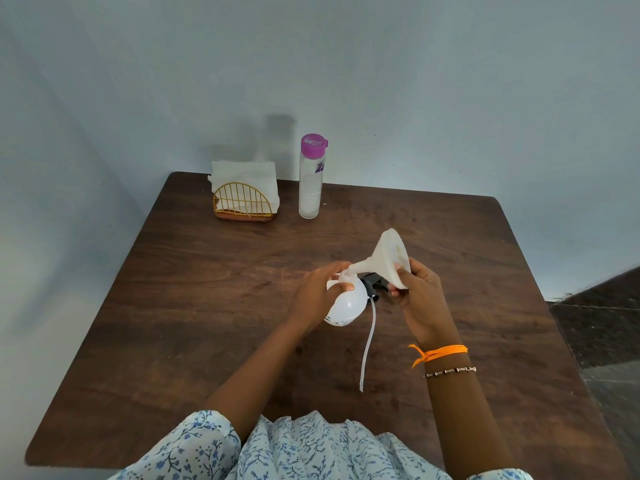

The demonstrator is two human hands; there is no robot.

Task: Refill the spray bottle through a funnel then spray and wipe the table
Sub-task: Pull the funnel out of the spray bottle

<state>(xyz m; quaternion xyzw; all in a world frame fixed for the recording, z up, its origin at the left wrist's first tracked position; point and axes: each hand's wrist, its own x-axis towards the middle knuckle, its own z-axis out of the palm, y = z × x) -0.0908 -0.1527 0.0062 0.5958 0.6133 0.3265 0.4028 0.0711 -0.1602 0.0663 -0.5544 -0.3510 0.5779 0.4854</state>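
My left hand [317,292] grips the neck of a round white spray bottle [348,306] that stands on the brown table [194,306]. A white funnel [389,259] is tilted, its spout touching the bottle's open mouth, and my right hand [420,297] holds it by the rim. The black spray head [374,284] with its long white dip tube [367,348] lies on the table between my hands, partly hidden by the funnel. A tall clear bottle with a pink cap [311,178] stands at the back.
A gold wire holder with white paper napkins [245,195] sits at the back left, beside the tall bottle. The table stands against a pale wall. A dark floor shows past the right edge.
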